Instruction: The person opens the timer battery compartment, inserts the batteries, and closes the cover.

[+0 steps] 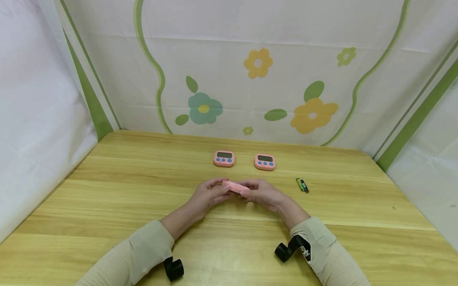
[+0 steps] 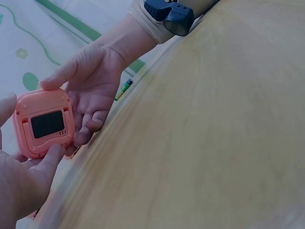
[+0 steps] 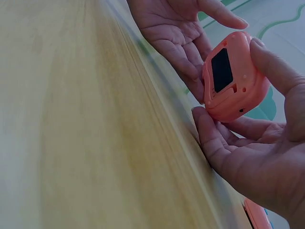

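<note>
Both hands hold a pink digital timer [image 1: 236, 187] between them above the table. My left hand [image 1: 211, 195] grips its left end, and my right hand [image 1: 262, 194] pinches the right end with thumb and fingers. In the left wrist view the timer's back [image 2: 42, 102] faces the camera, showing a dark rectangle set in the pink casing. The same back appears tilted in the right wrist view, where a small dark hole marks one edge of the timer [image 3: 244, 98]. From the head view its front is hidden.
Two more pink timers [image 1: 224, 158] with grey screens and blue buttons lie beyond the hands, the second timer [image 1: 264, 162] to the right. A pair of small batteries [image 1: 302, 185] lies on the wooden table [image 1: 107, 222] at right. A flowered white curtain [image 1: 229, 79] hangs behind.
</note>
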`<state>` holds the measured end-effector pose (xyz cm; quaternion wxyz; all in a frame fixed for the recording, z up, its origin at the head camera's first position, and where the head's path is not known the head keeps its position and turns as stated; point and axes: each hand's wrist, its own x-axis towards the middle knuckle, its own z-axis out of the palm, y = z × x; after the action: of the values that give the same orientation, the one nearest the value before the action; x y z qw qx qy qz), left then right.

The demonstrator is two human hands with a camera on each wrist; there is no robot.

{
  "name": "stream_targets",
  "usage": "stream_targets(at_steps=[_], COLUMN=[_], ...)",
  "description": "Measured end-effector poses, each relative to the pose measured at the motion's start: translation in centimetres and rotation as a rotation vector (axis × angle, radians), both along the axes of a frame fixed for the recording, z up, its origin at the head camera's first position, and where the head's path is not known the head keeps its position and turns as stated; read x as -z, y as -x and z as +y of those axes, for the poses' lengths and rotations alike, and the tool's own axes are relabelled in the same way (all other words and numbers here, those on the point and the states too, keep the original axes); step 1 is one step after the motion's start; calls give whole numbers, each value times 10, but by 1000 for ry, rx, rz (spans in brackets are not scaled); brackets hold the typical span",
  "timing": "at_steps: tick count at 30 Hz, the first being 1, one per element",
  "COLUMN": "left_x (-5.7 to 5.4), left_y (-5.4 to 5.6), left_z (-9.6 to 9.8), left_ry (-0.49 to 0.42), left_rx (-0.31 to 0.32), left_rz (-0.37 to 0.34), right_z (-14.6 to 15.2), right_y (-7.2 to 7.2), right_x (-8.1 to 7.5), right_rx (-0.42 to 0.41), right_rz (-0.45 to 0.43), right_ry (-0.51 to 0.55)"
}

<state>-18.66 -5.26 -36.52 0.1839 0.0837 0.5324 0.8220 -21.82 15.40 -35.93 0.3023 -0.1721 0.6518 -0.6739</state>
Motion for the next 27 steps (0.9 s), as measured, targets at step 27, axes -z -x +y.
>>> stream_targets(at_steps=[27], left_x=[4], left_y=[1], left_z=[4], left_ry=[382], left_rx=[-29], left_rz=[215], right_z=[-6], right_y=[-2], right_x=[-1], right_rx=[75], right_rz=[147], right_ry=[-106])
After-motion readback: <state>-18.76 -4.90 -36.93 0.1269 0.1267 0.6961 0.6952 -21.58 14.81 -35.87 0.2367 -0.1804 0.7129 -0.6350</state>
